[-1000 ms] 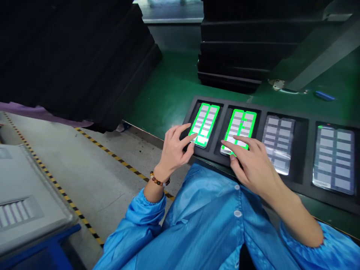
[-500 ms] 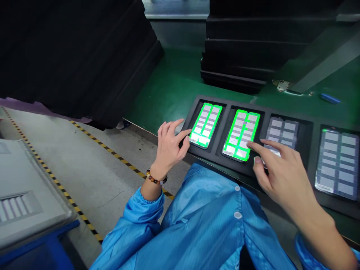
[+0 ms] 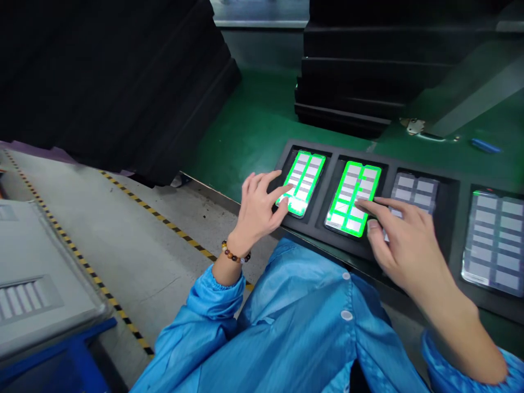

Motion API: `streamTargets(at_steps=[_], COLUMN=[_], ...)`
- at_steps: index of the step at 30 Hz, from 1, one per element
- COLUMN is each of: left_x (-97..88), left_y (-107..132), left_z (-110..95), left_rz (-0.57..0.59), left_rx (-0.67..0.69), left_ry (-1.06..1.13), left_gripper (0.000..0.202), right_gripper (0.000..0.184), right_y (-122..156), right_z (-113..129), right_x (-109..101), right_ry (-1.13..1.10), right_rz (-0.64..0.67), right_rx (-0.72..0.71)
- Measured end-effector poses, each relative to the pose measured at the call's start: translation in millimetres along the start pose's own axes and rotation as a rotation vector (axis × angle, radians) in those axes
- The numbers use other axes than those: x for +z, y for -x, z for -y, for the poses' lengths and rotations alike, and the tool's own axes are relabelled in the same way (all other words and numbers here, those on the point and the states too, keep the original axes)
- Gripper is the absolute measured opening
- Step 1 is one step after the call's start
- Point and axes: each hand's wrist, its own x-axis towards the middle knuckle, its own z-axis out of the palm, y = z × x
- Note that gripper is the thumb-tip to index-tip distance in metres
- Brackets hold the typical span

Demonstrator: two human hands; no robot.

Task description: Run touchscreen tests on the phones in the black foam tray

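Several phones lie in the compartments of a black tray (image 3: 331,164) on the green table. The leftmost phone (image 3: 310,169) shows green lines around pale blocks, and my left hand (image 3: 260,207) is over its lower left edge with the fingers apart. A similar green pattern fills the second phone (image 3: 347,191). My right hand (image 3: 409,240) has its index fingertip at that screen, its thumb apart and nothing held. Partly behind the right hand is a third phone (image 3: 415,188) with grey blocks. The fourth phone (image 3: 493,240), at far right, shows grey blocks too.
Tall stacks of black trays stand at the left (image 3: 123,82) and at the back (image 3: 347,71). On the green table (image 3: 254,120) lie a metal latch (image 3: 415,126) and a blue object (image 3: 486,146). Yellow-black tape (image 3: 164,221) marks the floor.
My left hand has moved right, over the leftmost phone's screen. The right index fingertip has slid slightly up and left on the second phone, where more squares near the finger look green-edged.
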Motion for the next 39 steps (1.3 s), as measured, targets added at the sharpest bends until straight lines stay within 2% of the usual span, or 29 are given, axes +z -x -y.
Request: streamTargets(at_steps=[4, 10, 13, 16, 22, 25, 32, 39], left_x=[-1.5, 5.9, 5.8, 2.3, -2.7, -1.8, 5.4, 15.2], left_y=[1, -7, -4, 2, 7, 5, -11, -29], left_z=[6, -15, -18, -13, -2, 0, -11, -33], left_rz=[-0.037, 0.038, 0.066, 0.056, -0.015, -0.045, 0.020, 0.085], left_rx=[-0.056, 0.139, 0.201, 0.189, 0.019, -0.010, 0.016, 0.157], left_ry=[-0.041, 0.059, 0.097, 0.085, 0.011, -0.019, -0.008, 0.079], left_gripper=[0.035, 0.035, 0.033, 0.031, 0.033, 0.034, 0.041, 0.039], right_gripper=[0.039, 0.038, 0.038, 0.039, 0.040, 0.039, 0.043, 0.047], right_y=[6, -5, -5, -2, -1, 0, -6, -29], right_z=[-9, 3, 2, -2, -3, -3, -5, 10], right_x=[-8, -3, -2, -2, -1, -2, -5, 14], right_ry=[0.024, 0.005, -0.015, -0.030, -0.026, -0.010, 0.035, -0.033], right_rz=[-0.017, 0.008, 0.016, 0.015, 0.018, 0.006, -0.026, 0.039], right_rx=[0.044, 0.037, 0.040, 0.047, 0.045, 0.073, 0.158, 0.015])
